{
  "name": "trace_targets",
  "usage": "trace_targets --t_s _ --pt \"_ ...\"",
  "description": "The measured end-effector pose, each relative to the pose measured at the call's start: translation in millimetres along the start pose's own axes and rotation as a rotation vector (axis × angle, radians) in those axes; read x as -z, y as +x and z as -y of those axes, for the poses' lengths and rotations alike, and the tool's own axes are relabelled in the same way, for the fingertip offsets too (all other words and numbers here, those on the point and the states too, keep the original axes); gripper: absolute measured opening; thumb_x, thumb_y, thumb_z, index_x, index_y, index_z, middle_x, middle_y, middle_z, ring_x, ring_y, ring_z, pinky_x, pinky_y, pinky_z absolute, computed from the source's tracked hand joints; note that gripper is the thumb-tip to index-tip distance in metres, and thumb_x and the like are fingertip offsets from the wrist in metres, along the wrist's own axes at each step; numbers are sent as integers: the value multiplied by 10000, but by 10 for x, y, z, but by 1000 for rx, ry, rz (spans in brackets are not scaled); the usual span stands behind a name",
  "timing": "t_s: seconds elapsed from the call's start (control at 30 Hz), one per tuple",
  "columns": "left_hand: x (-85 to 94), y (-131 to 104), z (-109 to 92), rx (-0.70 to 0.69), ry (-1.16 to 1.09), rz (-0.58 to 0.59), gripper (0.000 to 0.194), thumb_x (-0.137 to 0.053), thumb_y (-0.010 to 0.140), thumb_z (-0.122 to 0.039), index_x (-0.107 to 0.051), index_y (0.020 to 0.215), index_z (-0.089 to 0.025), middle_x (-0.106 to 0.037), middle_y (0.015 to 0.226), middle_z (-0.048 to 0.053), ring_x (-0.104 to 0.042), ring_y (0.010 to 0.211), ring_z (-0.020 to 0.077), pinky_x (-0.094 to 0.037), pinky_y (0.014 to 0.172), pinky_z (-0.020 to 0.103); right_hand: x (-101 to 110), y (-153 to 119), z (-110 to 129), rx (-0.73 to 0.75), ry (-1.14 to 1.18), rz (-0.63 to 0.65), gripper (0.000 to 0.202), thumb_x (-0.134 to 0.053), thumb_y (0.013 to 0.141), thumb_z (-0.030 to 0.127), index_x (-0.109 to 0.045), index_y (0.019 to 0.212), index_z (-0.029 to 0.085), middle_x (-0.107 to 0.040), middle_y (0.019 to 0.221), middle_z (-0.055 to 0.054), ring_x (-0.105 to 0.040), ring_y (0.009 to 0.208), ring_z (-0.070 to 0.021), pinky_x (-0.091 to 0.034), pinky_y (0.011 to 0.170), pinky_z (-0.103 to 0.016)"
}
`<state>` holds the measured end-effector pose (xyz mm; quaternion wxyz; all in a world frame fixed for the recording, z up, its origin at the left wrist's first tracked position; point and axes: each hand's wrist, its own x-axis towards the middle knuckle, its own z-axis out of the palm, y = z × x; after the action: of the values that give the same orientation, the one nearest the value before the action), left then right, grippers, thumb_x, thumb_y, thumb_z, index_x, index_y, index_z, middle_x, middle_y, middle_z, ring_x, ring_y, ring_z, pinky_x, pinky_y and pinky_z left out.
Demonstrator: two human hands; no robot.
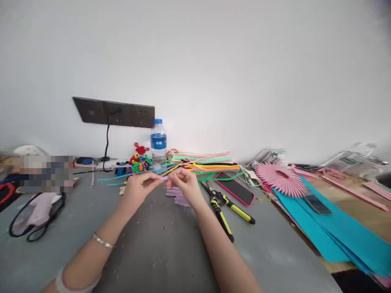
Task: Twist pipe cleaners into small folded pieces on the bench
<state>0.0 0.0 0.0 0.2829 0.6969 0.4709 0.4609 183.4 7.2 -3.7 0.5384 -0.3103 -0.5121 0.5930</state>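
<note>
My left hand (139,188) and my right hand (183,184) meet above the grey table (159,248), fingertips pinched together on a short lilac pipe cleaner piece (165,178). Just below the right hand lie several more lilac pieces (176,194) in a small pile. Behind the hands spreads a loose heap of long pipe cleaners (210,165) in yellow, orange, green and pink. A thin blue one (122,176) runs to the left.
Yellow-handled cutters (224,211) and a pink-cased phone (235,188) lie right of my hands. A water bottle (158,143) and small pipe-cleaner figures (139,158) stand at the wall. A pink paper fan (279,179) and teal paper sheets (342,232) fill the right; black-rimmed glasses (35,217) lie left.
</note>
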Motion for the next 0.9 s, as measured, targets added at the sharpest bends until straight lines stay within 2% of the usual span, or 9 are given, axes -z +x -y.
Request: trace_targets --t_s 0.2,0.4,0.53,0.63,0.73,0.9 --pt "-31 32 66 -7 5 -1 202 -683 764 -395 -728 803 -203 -755 800 31 -677 687 188 -550 642 262 38 27 -43 -69 44 -9 277 -766 723 399 -629 773 164 -717 636 -13 -665 544 -131 -550 603 -259" --pt "-87 24 58 63 -71 35 216 -657 774 -386 -709 846 -189 -731 818 51 -673 751 201 -530 626 254 67 21 -67 -146 100 22 276 -785 708 375 -641 815 166 -740 746 -29 -701 678 -140 -543 677 -252" --pt "-108 19 67 50 -16 97 225 -644 789 -389 -728 844 -188 -721 862 60 -644 723 186 -465 538 231 82 27 -73 -155 67 -8 303 -793 687 402 -616 747 163 -707 672 -12 -661 604 -119 -511 612 -231" --pt "-119 11 69 44 -14 98 234 -644 797 -395 -740 884 -201 -717 876 54 -638 741 186 -472 565 238 88 39 -74 -149 28 -24 338 -790 675 439 -593 733 170 -678 650 7 -619 545 -100 -477 564 -219" --pt "-122 7 51 103 -98 120 250 -650 797 -415 -726 894 -197 -728 886 57 -652 767 198 -507 644 265 79 42 -67 -128 8 -26 342 -777 683 456 -585 745 181 -637 642 30 -579 523 -87 -442 536 -210" --pt "-107 13 -24 267 -308 284 301 -660 781 -466 -657 875 -180 -711 844 64 -649 740 203 -500 586 265 60 27 -43 -127 -1 24 297 -776 692 419 -616 754 177 -623 702 19 -561 604 -97 -448 608 -230"
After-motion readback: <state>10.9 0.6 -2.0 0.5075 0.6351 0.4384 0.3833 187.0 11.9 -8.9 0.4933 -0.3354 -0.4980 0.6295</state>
